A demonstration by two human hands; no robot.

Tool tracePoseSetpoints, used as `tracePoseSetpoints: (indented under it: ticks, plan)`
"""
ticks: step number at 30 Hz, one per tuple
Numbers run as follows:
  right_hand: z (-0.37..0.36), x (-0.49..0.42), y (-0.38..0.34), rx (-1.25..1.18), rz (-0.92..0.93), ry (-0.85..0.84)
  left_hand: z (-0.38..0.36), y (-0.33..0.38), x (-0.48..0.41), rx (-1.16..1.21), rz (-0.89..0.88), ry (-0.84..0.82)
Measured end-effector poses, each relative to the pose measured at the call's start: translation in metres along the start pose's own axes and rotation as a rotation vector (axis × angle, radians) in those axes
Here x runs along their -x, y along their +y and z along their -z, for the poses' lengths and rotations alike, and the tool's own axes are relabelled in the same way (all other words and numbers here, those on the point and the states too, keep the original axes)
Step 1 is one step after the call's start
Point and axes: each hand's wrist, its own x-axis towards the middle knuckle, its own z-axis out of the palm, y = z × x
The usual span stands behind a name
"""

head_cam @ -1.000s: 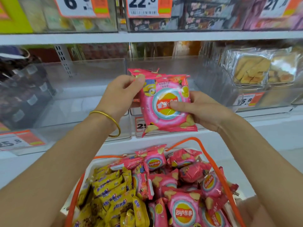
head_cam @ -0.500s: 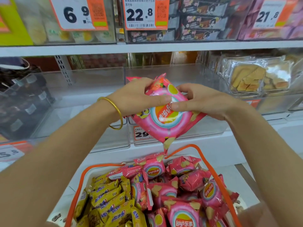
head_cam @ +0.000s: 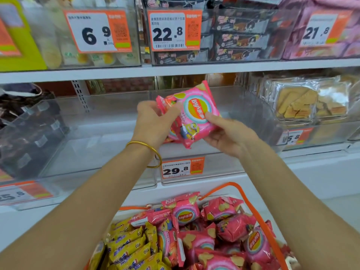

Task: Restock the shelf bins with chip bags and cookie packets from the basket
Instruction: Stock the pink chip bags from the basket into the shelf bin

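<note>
Both hands hold pink Lay's chip bags (head_cam: 196, 112) in front of a clear shelf bin (head_cam: 224, 166) marked 29.8. My left hand (head_cam: 153, 121) grips the bags from the left, with more than one bag bunched in its fingers. My right hand (head_cam: 226, 133) holds the front bag's lower right side, thumb on its face. Below, a white basket with orange handles (head_cam: 253, 209) holds several pink chip bags (head_cam: 194, 215) on the right and yellow cookie packets (head_cam: 128, 246) on the left.
A second clear bin (head_cam: 87, 152) stands to the left, a dark-packet bin (head_cam: 25, 133) further left, and a biscuit bin (head_cam: 303, 106) to the right. The upper shelf (head_cam: 175, 70) carries boxed snacks behind price tags 6.9, 22.8 and 21.8.
The front bag has been turned in my hands, from upside down to logo up and tilted. The view has moved closer to the shelf.
</note>
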Motion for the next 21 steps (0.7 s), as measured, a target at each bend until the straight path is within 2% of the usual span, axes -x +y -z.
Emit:
tracePoseSetpoints:
  ticks: [2, 4, 7, 9, 12, 14, 18, 21]
  plan:
    - [0.005, -0.024, -0.014, 0.191, 0.04, 0.055, 0.015, -0.002, -0.007, -0.388, -0.238, 0.148]
    - [0.009, -0.05, -0.015, 0.497, 0.068, 0.118, 0.024, -0.007, -0.013, -0.712, -0.346, 0.053]
    - [0.003, -0.083, 0.009, 0.994, 0.17, 0.112, 0.021, -0.023, -0.022, -0.889, -0.326, -0.167]
    - [-0.006, -0.096, 0.024, 1.151, 0.268, 0.074, 0.018, -0.032, -0.022, -0.915, -0.317, -0.244]
    - [-0.012, -0.115, 0.029, 1.083, 0.294, 0.114, 0.018, -0.036, -0.021, -0.886, -0.252, -0.264]
    - [-0.011, -0.125, 0.033, 0.981, 0.209, 0.087, 0.019, -0.036, -0.02, -0.879, -0.234, -0.268]
    - [-0.004, -0.129, 0.044, 0.992, -0.057, 0.039, 0.018, -0.036, -0.021, -0.885, -0.229, -0.258]
    - [-0.006, -0.132, 0.044, 0.939, -0.085, 0.007, 0.017, -0.036, -0.019, -0.865, -0.229, -0.256]
